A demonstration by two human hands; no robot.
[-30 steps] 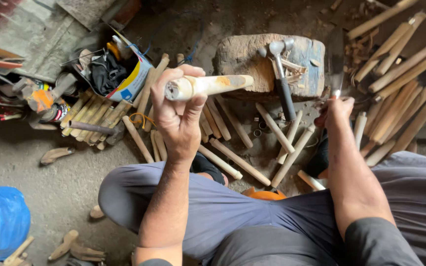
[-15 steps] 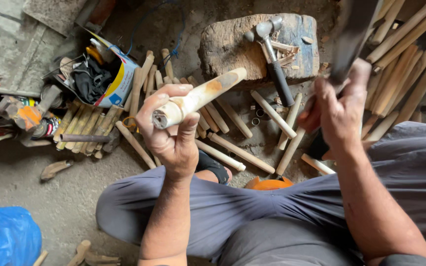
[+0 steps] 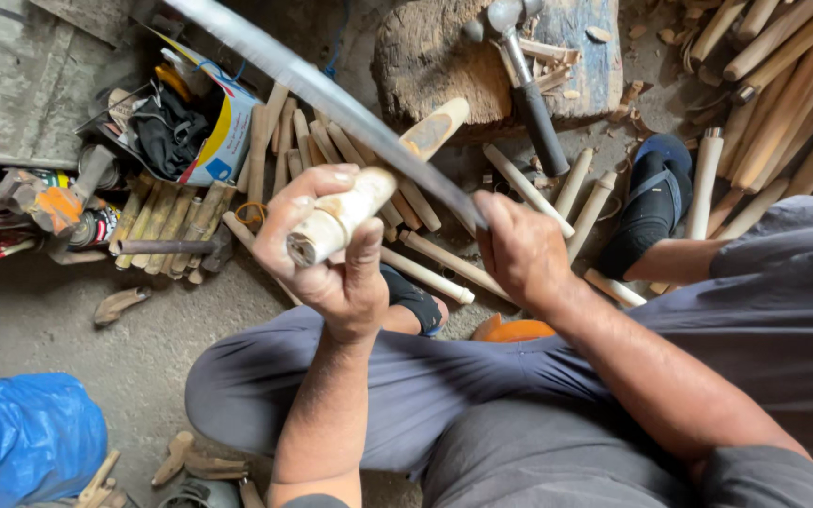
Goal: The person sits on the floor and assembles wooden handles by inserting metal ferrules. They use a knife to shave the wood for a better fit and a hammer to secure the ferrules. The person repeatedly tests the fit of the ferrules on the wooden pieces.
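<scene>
My left hand [image 3: 331, 254] grips a pale wooden handle [image 3: 369, 193], its cut end toward me and its far end angled up to the right. My right hand [image 3: 519, 249] is closed on the grip of a long curved metal blade [image 3: 331, 94]. The blade runs up and to the left from that hand and crosses over the wooden handle, close to or touching it. I sit on the ground with grey-trousered knees spread and dark sandals [image 3: 651, 202] on my feet.
A wooden chopping block [image 3: 425, 56] with a hammer [image 3: 524, 85] on it stands ahead. Several wooden handles [image 3: 783, 103] lie at right and in the middle. A box of clutter [image 3: 190, 122] and tools sit at left, a blue bag [image 3: 21, 437] at lower left.
My right hand has swung the blade down and left so that it now crosses the handle. My left hand has tilted the handle and drawn it nearer.
</scene>
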